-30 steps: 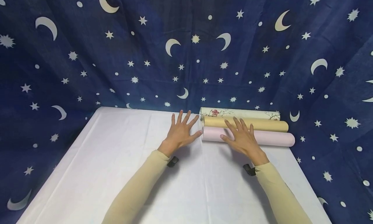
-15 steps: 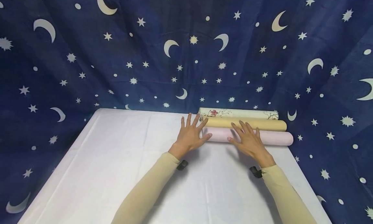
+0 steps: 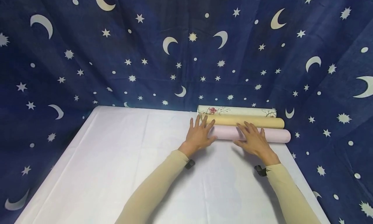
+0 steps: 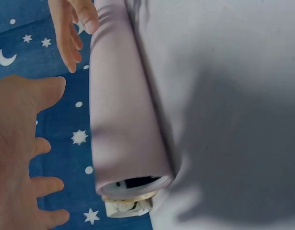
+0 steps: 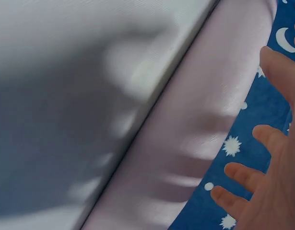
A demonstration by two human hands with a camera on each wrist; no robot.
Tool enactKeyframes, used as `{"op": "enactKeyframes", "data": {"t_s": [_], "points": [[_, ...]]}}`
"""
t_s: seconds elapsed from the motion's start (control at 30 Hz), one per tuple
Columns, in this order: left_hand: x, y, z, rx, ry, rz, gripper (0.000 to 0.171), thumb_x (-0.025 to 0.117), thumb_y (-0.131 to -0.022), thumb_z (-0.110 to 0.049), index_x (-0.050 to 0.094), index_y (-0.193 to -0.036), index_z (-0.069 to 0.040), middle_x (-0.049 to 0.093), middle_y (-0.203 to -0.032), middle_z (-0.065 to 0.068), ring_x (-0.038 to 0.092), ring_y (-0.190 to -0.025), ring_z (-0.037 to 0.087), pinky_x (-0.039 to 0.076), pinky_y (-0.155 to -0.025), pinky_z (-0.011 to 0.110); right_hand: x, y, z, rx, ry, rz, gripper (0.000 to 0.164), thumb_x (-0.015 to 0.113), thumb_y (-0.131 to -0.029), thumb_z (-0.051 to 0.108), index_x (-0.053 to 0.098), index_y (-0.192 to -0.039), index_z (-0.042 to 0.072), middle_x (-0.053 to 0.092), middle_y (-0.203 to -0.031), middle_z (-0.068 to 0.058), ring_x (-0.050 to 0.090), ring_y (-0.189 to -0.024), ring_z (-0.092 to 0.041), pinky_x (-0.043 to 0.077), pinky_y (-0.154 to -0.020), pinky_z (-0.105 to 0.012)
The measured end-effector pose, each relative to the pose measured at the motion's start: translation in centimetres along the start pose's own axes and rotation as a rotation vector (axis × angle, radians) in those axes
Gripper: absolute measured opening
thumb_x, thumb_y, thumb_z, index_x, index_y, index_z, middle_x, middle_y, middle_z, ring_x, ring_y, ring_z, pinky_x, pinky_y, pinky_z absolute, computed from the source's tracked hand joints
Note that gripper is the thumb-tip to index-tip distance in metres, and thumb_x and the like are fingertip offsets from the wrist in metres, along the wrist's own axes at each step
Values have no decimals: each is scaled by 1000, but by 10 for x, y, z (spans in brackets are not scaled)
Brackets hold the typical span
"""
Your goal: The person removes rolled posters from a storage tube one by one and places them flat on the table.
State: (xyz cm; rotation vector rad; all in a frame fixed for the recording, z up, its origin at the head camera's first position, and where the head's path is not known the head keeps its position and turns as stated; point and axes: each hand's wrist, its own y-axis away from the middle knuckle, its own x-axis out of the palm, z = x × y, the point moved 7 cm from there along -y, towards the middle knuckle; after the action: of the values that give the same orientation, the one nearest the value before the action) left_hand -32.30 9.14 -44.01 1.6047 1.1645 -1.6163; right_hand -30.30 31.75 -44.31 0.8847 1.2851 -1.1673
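Three rolls lie side by side at the back right of the table: a pink roll (image 3: 274,135) nearest, a tan roll (image 3: 227,119) behind it, and a white flower-printed roll (image 3: 242,111) at the back. Above the left end of the pink roll is my left hand (image 3: 198,136), its fingers spread. My right hand (image 3: 253,141) hovers over the pink roll's right half with fingers apart and slightly bent. In the left wrist view a gap shows between the left hand and the pink roll (image 4: 123,105), whose hollow end faces the camera. Neither hand holds anything.
A white cloth (image 3: 110,165) covers the table. Dark blue curtains (image 3: 151,49) with moons and stars hang along the back and both sides, close behind the rolls. Black wrist straps (image 3: 190,164) sit under the forearms.
My left hand has moved right, from beside the rolls to over their left end. The right hand has shifted slightly right and nearer to me. The rolls lie in the same arrangement.
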Motion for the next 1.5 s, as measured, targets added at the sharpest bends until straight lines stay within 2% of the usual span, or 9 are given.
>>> {"op": "enactKeyframes", "data": {"t_s": [0.17, 0.33, 0.47, 0.7, 0.93, 1.1, 1.27, 1.5], "points": [[10, -5, -7, 11, -52, 16, 76, 45, -92, -68, 23, -156, -33, 25, -163, 7, 19, -151, 38, 18, -120, 60, 2, 3, -13, 7, -8, -5, 83, 68, -86, 54, 33, -153, 19, 29, -157, -22, 23, -144, -47, 9, -107, -80], [17, -9, -11, 20, -61, 12, 77, 53, -91, -63, 27, -155, -30, 32, -160, 6, 24, -149, 35, 19, -120, 59, 4, 5, -21, 4, -8, -12, 84, 73, -84, 46, 34, -153, 17, 29, -156, -24, 24, -143, -46, 8, -107, -80], [23, -11, -15, 39, -62, 2, 75, 60, -90, -56, 31, -154, -29, 38, -157, 6, 30, -147, 32, 23, -120, 57, 7, 5, -26, 12, -22, -7, 84, 76, -83, 39, 33, -152, 16, 29, -155, -25, 24, -143, -47, 8, -107, -79], [27, -12, -23, 81, -120, -29, 72, 71, -86, -41, 39, -149, -29, 48, -149, 5, 41, -139, 28, 30, -117, 53, 10, 7, -35, 34, -11, 4, 82, 78, -82, 28, 35, -150, 13, 34, -149, -26, 25, -140, -48, 10, -106, -79], [27, -13, -27, 99, -143, -74, 57, 62, -91, -22, 44, -145, -28, 56, -139, 2, 49, -132, 24, 37, -112, 46, 13, 7, -40, 43, -7, 1, 80, 79, -82, 18, 36, -149, 14, 36, -146, -27, 27, -138, -49, 11, -105, -80], [29, -14, -26, 91, -150, -73, 53, 58, -94, -19, 44, -144, -28, 57, -136, 0, 51, -127, 22, 39, -109, 44, 17, 4, -43, 35, 16, -24, 78, 79, -81, 12, 37, -147, 15, 40, -142, -26, 32, -135, -48, 13, -105, -80], [32, -17, -26, 91, -156, -44, 55, 57, -95, -18, 41, -146, -29, 55, -138, 0, 49, -129, 22, 37, -111, 44, 14, 4, -46, -19, 71, -90, 77, 82, -78, 10, 42, -144, 15, 50, -133, -23, 44, -125, -46, 22, -102, -77], [21, -13, -22, 110, -157, -94, 48, 54, -97, -17, 45, -143, -29, 56, -134, 1, 50, -126, 23, 40, -107, 46, 7, 5, -42, -73, 97, -142, 74, 82, -78, 15, 45, -142, 18, 52, -127, -22, 49, -119, -46, 31, -95, -71]]}}
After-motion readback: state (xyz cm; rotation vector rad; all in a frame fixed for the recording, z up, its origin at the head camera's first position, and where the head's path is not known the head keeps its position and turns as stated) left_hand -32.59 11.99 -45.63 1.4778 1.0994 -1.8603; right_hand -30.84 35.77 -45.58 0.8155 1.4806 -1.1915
